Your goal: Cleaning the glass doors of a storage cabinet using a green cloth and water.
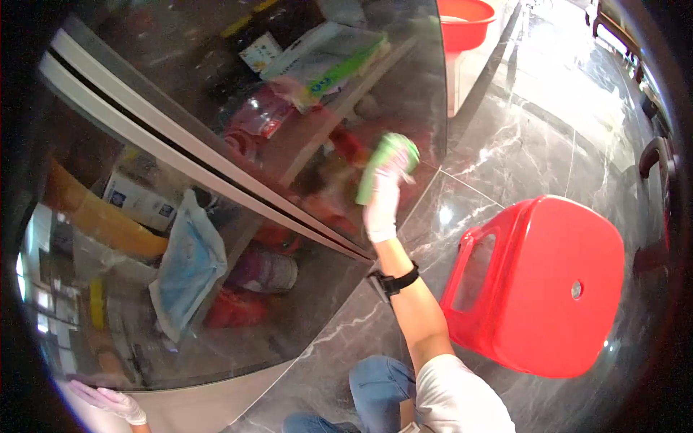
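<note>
A green cloth (pixel 373 170) is bunched in my right hand (pixel 383 200), which wears a thin white glove and is blurred. The cloth lies against, or just in front of, the right-hand glass door (pixel 400 103) of a cabinet, near its lower right edge. At the bottom left, my left hand (pixel 111 403), also gloved, rests with fingers stretched out along the lower edge of the left-hand glass door (pixel 303 319). It holds nothing. Two pale door frame strips (pixel 216 178) with a dark gap between them run diagonally between the panes.
Behind the glass, a blue face mask (pixel 189 268), a plastic pack with a green stripe (pixel 335 59) and a white box (pixel 138 200) show. A red plastic stool (pixel 563 281) stands on the grey marbled tile floor (pixel 487 146) to my right. Farther off is a red basin (pixel 465 27).
</note>
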The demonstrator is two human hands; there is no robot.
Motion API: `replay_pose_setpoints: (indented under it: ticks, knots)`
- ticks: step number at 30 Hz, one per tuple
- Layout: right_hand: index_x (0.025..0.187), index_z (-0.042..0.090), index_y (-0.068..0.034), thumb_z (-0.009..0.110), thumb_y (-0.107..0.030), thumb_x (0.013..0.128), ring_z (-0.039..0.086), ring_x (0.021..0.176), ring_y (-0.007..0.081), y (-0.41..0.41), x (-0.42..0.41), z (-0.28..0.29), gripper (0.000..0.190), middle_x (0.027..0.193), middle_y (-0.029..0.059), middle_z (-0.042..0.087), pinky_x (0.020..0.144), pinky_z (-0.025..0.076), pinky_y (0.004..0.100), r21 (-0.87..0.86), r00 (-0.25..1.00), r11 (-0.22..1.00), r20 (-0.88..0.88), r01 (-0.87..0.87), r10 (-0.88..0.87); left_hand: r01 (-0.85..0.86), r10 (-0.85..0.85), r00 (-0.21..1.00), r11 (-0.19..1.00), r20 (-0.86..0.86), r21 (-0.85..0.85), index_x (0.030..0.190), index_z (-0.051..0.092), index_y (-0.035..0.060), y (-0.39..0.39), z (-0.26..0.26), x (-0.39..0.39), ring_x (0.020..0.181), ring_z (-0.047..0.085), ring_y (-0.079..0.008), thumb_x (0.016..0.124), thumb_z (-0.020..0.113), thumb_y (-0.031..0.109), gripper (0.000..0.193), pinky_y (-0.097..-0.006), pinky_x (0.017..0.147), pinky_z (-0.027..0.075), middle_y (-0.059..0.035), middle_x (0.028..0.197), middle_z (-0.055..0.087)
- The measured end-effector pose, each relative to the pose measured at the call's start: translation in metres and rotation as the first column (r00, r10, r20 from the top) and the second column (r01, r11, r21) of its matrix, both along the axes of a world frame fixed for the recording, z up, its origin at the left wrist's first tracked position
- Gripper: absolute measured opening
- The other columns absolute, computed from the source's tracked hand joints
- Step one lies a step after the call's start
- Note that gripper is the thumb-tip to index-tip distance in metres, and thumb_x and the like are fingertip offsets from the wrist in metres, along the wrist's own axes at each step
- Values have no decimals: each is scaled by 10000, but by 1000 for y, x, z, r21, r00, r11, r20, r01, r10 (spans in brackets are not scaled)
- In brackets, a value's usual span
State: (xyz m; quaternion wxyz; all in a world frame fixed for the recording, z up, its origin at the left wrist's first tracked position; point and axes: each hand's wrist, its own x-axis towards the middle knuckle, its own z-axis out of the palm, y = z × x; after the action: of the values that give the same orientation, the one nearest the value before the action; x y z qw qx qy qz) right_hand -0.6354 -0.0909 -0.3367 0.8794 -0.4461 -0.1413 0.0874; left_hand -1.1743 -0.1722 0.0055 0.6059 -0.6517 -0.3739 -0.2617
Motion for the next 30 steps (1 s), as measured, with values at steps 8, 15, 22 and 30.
replay_pose_setpoints:
  ticks: [8, 15, 22, 30]
  knots:
    - [1412, 337, -28, 404, -124, 948, 137, 1423, 286, -8, -16, 65, 479, 1505, 183, 233, 1147, 92, 395, -84, 774, 995, 626, -55, 96, -42, 42, 999, 999, -9, 31, 1399, 298, -70, -6, 2, 2, 1338, 289, -384, 984, 264, 208, 501, -460, 1113, 213, -272, 1436, 300]
    - [1453, 250, -51, 275, -321, 1022, 386, 1251, 190, 12, 22, -170, 509, 1422, 70, 361, 1054, 294, 298, -227, 919, 943, -365, -244, 150, 41, -41, 999, 999, -8, -5, 1405, 289, -68, 4, -11, 24, 1348, 279, -373, 987, 261, 202, 498, -451, 1117, 207, -261, 1450, 284]
    - [1391, 376, -11, 372, -147, 986, 234, 1390, 194, 13, -5, 0, 428, 1500, 131, 273, 1126, 162, 310, -82, 936, 990, 342, 114, -80, -5, 5, 1000, 1000, -26, 26, 1410, 278, -63, -9, 2, 15, 1358, 261, -368, 993, 254, 207, 497, -454, 1122, 202, -253, 1458, 269]
    - [1149, 505, -13, 558, -18, 845, 518, 1110, 234, 31, 19, -43, 308, 1177, 114, 541, 992, 365, 321, -95, 952, 963, -152, 253, -265, 10, -10, 1000, 999, -12, 31, 1406, 298, -59, -6, -2, 18, 1341, 292, -375, 988, 275, 218, 502, -453, 1110, 220, -258, 1447, 288]
